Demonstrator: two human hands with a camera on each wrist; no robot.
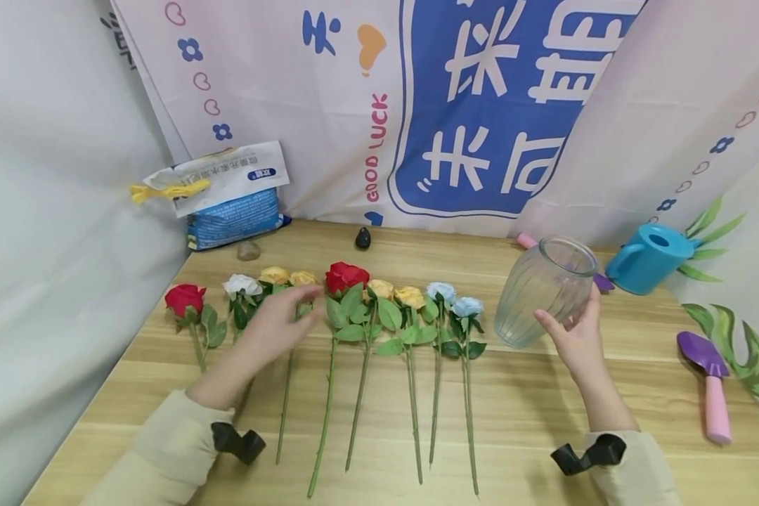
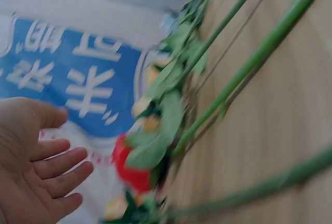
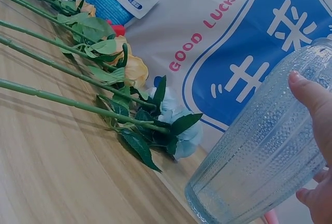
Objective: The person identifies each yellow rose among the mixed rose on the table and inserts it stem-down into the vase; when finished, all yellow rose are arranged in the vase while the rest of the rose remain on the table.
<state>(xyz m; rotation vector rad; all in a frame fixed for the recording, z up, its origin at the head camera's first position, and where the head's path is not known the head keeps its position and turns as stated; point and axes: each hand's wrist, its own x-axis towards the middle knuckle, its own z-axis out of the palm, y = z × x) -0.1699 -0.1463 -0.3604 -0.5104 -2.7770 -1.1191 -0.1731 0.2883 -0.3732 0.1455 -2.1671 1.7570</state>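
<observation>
My right hand grips a clear ribbed glass vase, tilted, its thumb on the near side. In the right wrist view the vase shows a pebbled surface. My left hand is over the row of artificial flowers with fingers extended and nothing held; the left wrist view shows the hand beside a red rose. Along the row lie a red rose, a white flower, several yellow roses, another red rose and two light blue flowers, stems toward me.
A blue watering can stands at the back right, with a purple and pink toy shovel nearer. Behind the vase is a pink handle. Back left are a blue packet, a brown stone and a black stone.
</observation>
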